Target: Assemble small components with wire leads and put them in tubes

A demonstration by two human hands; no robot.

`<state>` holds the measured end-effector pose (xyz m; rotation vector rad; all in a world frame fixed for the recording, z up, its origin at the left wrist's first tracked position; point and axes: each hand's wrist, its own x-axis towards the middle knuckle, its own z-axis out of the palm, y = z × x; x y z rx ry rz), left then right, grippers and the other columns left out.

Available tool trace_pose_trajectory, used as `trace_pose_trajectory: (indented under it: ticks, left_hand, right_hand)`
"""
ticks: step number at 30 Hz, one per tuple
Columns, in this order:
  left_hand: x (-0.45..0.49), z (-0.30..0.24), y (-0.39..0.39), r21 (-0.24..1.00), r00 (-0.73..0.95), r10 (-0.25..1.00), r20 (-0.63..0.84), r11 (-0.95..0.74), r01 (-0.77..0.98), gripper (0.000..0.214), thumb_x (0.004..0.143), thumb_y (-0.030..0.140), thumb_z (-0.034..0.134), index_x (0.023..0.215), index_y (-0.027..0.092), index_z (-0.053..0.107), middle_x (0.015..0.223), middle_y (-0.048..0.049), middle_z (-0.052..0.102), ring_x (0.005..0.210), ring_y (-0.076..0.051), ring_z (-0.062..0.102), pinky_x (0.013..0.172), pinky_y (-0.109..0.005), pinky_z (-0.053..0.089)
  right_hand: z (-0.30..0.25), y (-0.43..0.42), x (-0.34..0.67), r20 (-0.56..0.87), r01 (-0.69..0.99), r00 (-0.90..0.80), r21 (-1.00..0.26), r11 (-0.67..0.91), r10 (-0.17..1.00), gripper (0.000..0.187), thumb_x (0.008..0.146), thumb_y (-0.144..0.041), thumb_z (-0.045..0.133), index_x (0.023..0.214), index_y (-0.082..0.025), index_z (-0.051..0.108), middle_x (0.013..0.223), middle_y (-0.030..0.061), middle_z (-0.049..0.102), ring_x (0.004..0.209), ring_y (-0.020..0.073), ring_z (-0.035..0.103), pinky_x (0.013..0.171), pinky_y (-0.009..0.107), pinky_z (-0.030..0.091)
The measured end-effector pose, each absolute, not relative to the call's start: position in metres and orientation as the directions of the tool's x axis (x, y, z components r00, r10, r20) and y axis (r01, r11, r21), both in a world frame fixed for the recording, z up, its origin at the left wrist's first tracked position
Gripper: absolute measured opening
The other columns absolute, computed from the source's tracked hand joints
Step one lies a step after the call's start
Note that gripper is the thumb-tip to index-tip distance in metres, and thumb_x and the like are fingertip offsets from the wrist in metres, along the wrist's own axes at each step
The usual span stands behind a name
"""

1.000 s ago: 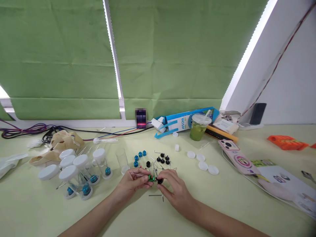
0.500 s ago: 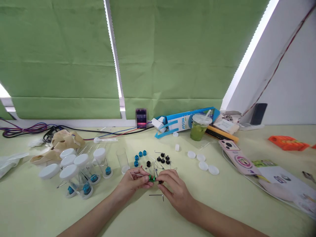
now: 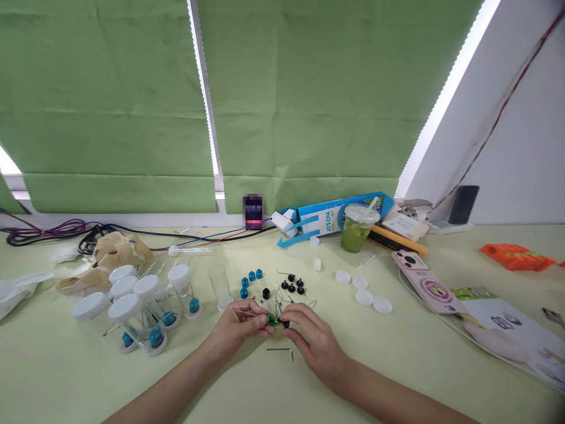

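Low over the pale green table, my left hand (image 3: 241,325) pinches a small green metal part (image 3: 272,319) together with a thin wire piece. My right hand (image 3: 315,341) pinches a small black knob (image 3: 286,323) and holds it against the green part. Just below the hands a hex key (image 3: 281,351) lies on the table. Beyond them sit blue knobs (image 3: 250,280), black knobs (image 3: 291,286) and more thin wire pieces.
Several clear vials with white caps (image 3: 140,305) lie at the left, an open vial (image 3: 219,286) stands behind my hands, loose white caps (image 3: 364,292) lie at the right. A green drink cup (image 3: 356,228), a blue box (image 3: 326,219), a phone (image 3: 424,283), papers and cables line the back.
My right hand has brought the black knob closer to the green part, so the two now meet. Otherwise nothing has moved.
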<state>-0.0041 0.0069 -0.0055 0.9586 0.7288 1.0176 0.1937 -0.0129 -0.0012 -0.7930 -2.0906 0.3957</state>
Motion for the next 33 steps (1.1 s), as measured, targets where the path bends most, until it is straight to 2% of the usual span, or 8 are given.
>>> trace_pose_trajectory:
  ticks: [16,33]
  left_hand:
    - [-0.0036,-0.0070,0.0054,0.916,0.370,0.928,-0.039,0.181,-0.358,0.012,0.068,0.016,0.070,0.070,0.012,0.059,0.075,-0.0055,0.069,0.068,-0.018,0.066,0.065,-0.028,0.050]
    - [-0.0016,-0.0043,0.0027,0.937,0.347,0.937,-0.040,0.156,-0.312,0.010,0.066,0.017,0.071,0.070,0.012,0.063,0.077,-0.0059,0.069,0.071,-0.021,0.067,0.068,-0.031,0.050]
  right_hand:
    - [0.0004,-0.0117,0.1944,0.584,0.361,-0.467,-0.559,0.746,0.664,0.021,0.087,-0.010,0.043,0.104,-0.020,0.051,0.100,0.0075,0.051,0.096,0.0166,0.050,0.082,0.030,0.045]
    - [0.0017,-0.0091,0.1951,0.557,0.324,-0.468,-0.614,0.720,0.686,0.021,0.086,-0.009,0.041,0.101,-0.020,0.052,0.096,0.0073,0.050,0.088,0.0163,0.051,0.075,0.028,0.045]
